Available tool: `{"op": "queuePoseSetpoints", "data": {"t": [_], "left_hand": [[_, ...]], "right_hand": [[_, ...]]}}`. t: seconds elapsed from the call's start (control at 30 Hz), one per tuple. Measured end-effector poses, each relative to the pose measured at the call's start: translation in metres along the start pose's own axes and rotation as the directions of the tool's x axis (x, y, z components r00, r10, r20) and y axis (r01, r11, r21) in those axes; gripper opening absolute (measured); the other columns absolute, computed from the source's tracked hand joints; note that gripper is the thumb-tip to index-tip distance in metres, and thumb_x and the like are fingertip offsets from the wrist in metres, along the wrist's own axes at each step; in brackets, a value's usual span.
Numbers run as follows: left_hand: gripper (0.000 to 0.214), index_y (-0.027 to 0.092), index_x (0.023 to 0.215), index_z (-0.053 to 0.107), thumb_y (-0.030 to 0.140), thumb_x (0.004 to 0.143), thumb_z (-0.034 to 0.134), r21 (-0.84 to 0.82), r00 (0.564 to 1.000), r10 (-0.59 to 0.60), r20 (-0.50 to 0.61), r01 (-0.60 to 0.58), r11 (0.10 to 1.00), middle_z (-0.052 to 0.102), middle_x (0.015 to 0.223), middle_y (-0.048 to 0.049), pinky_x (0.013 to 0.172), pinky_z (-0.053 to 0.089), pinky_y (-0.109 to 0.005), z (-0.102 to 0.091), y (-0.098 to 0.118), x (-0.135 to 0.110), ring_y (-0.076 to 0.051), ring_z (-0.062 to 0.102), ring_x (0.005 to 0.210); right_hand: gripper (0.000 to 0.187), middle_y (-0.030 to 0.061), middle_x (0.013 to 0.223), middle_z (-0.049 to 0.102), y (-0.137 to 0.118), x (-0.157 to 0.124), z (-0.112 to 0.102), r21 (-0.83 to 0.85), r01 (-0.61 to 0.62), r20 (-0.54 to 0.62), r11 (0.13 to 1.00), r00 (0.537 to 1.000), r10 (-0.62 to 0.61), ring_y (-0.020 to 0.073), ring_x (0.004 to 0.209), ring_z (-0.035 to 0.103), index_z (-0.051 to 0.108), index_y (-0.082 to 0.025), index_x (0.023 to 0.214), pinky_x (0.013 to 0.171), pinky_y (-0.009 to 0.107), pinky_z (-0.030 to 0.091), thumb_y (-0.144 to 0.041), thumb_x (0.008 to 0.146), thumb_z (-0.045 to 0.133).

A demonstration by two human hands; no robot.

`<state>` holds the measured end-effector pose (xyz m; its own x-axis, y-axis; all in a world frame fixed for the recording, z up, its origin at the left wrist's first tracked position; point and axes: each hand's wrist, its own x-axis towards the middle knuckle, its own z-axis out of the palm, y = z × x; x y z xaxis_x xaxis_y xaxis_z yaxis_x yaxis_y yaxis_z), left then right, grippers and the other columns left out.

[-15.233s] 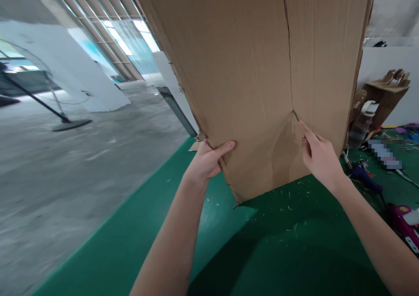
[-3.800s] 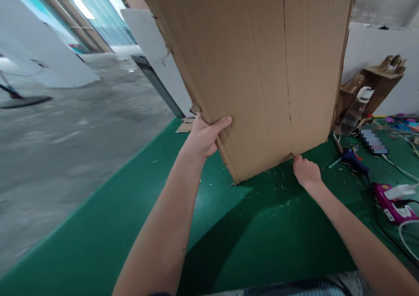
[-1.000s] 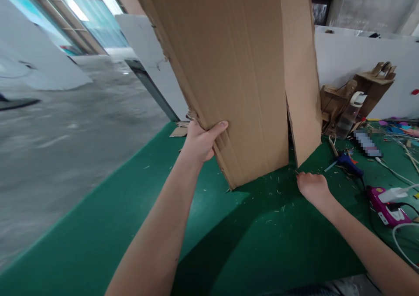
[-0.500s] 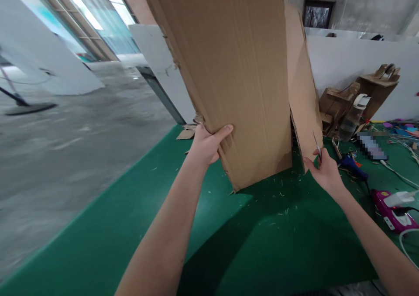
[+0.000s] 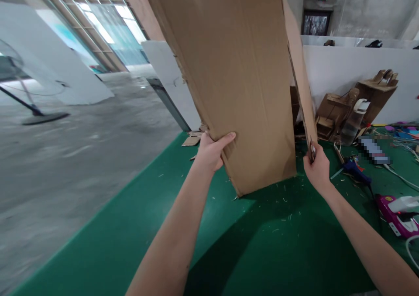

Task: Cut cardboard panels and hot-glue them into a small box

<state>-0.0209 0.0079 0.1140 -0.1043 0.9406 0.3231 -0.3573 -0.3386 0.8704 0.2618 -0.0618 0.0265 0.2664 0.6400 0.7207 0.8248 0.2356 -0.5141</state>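
A tall brown cardboard sheet (image 5: pixel 248 91) stands tilted over the green table, its upper part beyond the top of the view. My left hand (image 5: pixel 212 152) grips its left edge, thumb flat on the front face. Along the sheet's right side hangs a narrow cardboard strip (image 5: pixel 303 86); the gap between them narrows upward, and whether they join at the top I cannot tell. My right hand (image 5: pixel 317 165) is closed around the strip's lower end. Small scissors (image 5: pixel 312 152) are in that same hand, mostly covered by the fingers.
On the green table (image 5: pixel 157 226) lie cardboard scraps (image 5: pixel 191 139) and fine shavings. At right are a glue gun (image 5: pixel 356 170), clear bottle (image 5: pixel 352 123), phone (image 5: pixel 375 151), magenta power strip (image 5: pixel 401 217) and brown cardboard structures (image 5: pixel 376 93). A white partition (image 5: pixel 347 69) stands behind.
My right hand has moved slightly left and closed on the strip's lower end. The strip has turned more edge-on, and the gap beside the sheet is wider. My left hand keeps its grip.
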Motion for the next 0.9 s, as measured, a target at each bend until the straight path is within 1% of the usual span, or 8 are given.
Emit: {"op": "queuePoseSetpoints", "data": {"t": [0.13,0.2,0.3,0.37,0.47,0.7,0.8,0.9], "left_hand": [[0.047,0.023,0.088,0.071,0.029,0.045,0.09,-0.083,0.999,0.01,-0.052,-0.014,0.996,0.075,0.084,-0.0048,0.071,0.063,-0.04,-0.008,0.003,0.005,-0.029,0.073,0.082],[0.044,0.022,0.088,0.071,0.035,0.05,0.088,-0.107,0.997,0.032,-0.064,-0.039,0.993,0.075,0.088,-0.0049,0.074,0.062,-0.038,-0.012,0.004,0.007,-0.028,0.072,0.086],[0.041,0.023,0.088,0.07,0.036,0.054,0.087,-0.111,0.99,0.105,-0.095,-0.115,0.987,0.075,0.095,-0.0034,0.074,0.061,-0.03,-0.014,0.004,0.01,-0.021,0.071,0.086],[0.04,0.024,0.088,0.07,0.034,0.054,0.087,-0.123,0.985,0.133,-0.113,-0.147,0.982,0.075,0.095,-0.0012,0.073,0.06,-0.027,-0.013,0.003,0.011,-0.017,0.07,0.081],[0.041,0.024,0.09,0.069,0.033,0.054,0.088,-0.159,0.986,0.125,-0.111,-0.142,0.977,0.074,0.092,0.0003,0.076,0.059,-0.027,-0.01,0.0,0.012,-0.015,0.068,0.076],[0.044,0.024,0.093,0.069,0.035,0.055,0.088,-0.134,0.988,0.081,-0.128,-0.098,0.986,0.073,0.099,-0.0029,0.076,0.059,-0.03,-0.007,-0.003,0.01,-0.019,0.069,0.084],[0.043,0.024,0.091,0.069,0.035,0.054,0.088,-0.135,0.987,0.089,-0.131,-0.107,0.985,0.074,0.096,-0.002,0.077,0.059,-0.03,-0.004,-0.003,0.008,-0.019,0.07,0.085],[0.041,0.024,0.089,0.068,0.033,0.054,0.088,-0.132,0.986,0.098,-0.131,-0.116,0.985,0.073,0.091,0.0002,0.078,0.059,-0.03,0.0,-0.003,0.006,-0.019,0.07,0.084]], "right_hand": [[0.032,0.0048,0.083,0.066,-0.011,0.005,-0.026,0.027,0.188,-0.175,0.982,0.968,-0.181,0.0179,0.066,0.062,0.058,-0.02,0.119,0.061,0.03,0.05,-0.021,0.088,0.052],[0.031,0.002,0.076,0.063,-0.02,0.009,-0.039,0.051,0.263,-0.204,0.964,0.947,-0.247,0.0164,0.062,0.06,0.059,-0.021,0.118,0.06,0.029,0.049,-0.019,0.088,0.053],[0.032,0.0006,0.073,0.061,-0.032,0.015,-0.052,0.088,0.314,-0.181,0.945,0.938,-0.295,0.0157,0.061,0.058,0.061,-0.021,0.119,0.06,0.029,0.049,-0.018,0.087,0.055],[0.031,0.0,0.072,0.06,-0.038,0.016,-0.056,0.108,0.308,-0.155,0.945,0.944,-0.29,0.0149,0.06,0.056,0.062,-0.022,0.118,0.059,0.028,0.048,-0.018,0.087,0.055],[0.028,-0.0004,0.071,0.059,-0.044,0.014,-0.055,0.123,0.267,-0.141,0.956,0.958,-0.25,0.0141,0.058,0.054,0.064,-0.021,0.115,0.058,0.028,0.047,-0.018,0.088,0.054],[0.027,0.0006,0.07,0.059,-0.046,0.006,-0.049,0.087,0.236,-0.198,0.968,0.956,-0.215,0.0152,0.058,0.053,0.064,-0.02,0.115,0.058,0.03,0.049,-0.021,0.09,0.052],[0.028,0.0001,0.069,0.058,-0.043,0.004,-0.048,0.088,0.233,-0.222,0.968,0.952,-0.209,0.0145,0.057,0.052,0.063,-0.02,0.116,0.056,0.029,0.047,-0.021,0.09,0.053],[0.029,0.0003,0.069,0.058,-0.038,0.002,-0.048,0.096,0.182,-0.21,0.979,0.965,-0.159,0.014,0.055,0.051,0.063,-0.019,0.117,0.054,0.028,0.046,-0.022,0.091,0.052]]}}
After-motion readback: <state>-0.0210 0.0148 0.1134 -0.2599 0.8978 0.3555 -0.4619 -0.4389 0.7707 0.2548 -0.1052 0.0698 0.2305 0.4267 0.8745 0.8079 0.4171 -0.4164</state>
